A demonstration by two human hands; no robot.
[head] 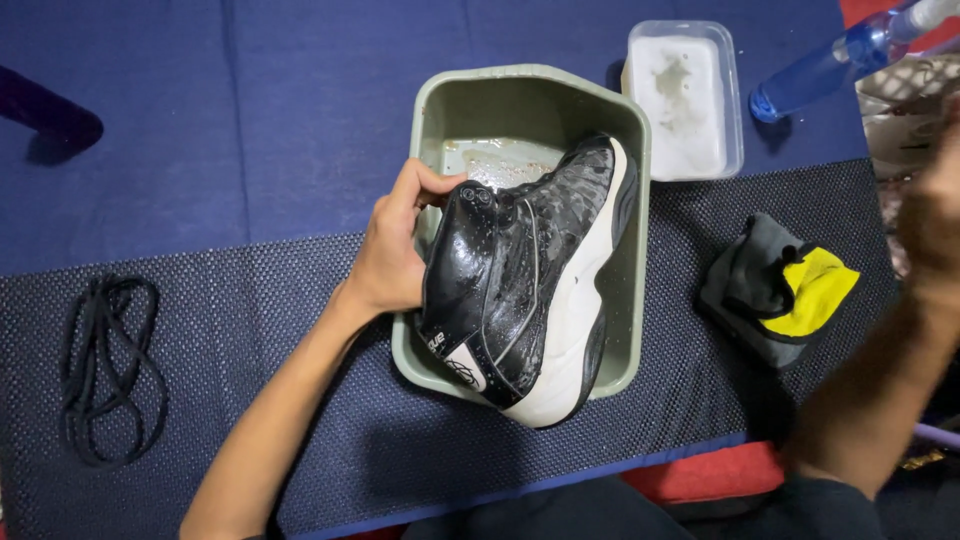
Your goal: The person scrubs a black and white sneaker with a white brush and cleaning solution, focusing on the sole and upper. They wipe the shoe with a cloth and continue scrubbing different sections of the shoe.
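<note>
- A coil of black shoelaces (110, 370) lies at about nine o'clock from the tub, well apart from it, on the dark dotted mat (300, 330).
- The mat covers the near half of a blue cloth (250, 110); the cloth shows bare toward twelve o'clock.
- The left hand (390, 255) comes in from seven o'clock and is clamped on the shoe's collar, thumb hooked over the rim at the opening, fingers wrapped behind the ankle.
- The black high-top shoe (525, 270), wet and glossy with a white sole, sits inside the grey-green plastic tub (520, 90), tipped on its side with the sole facing three o'clock.
- Its long axis runs diagonally: toe toward one o'clock, heel toward seven o'clock, the heel overhanging the tub's near rim.
- Soapy water shows on the tub floor just beyond the shoe's tongue.
- A clear rectangular container (685, 100) with white foam stands just beside the tub's far right corner, at two o'clock.
- A grey and yellow cloth (785, 290) lies bunched on the mat at three o'clock, near the tub.
- A blue bottle (830, 65) lies tilted at the far right.
- The right hand (930, 220) is raised at the right edge, blurred; whether it is open or closed cannot be told.
</note>
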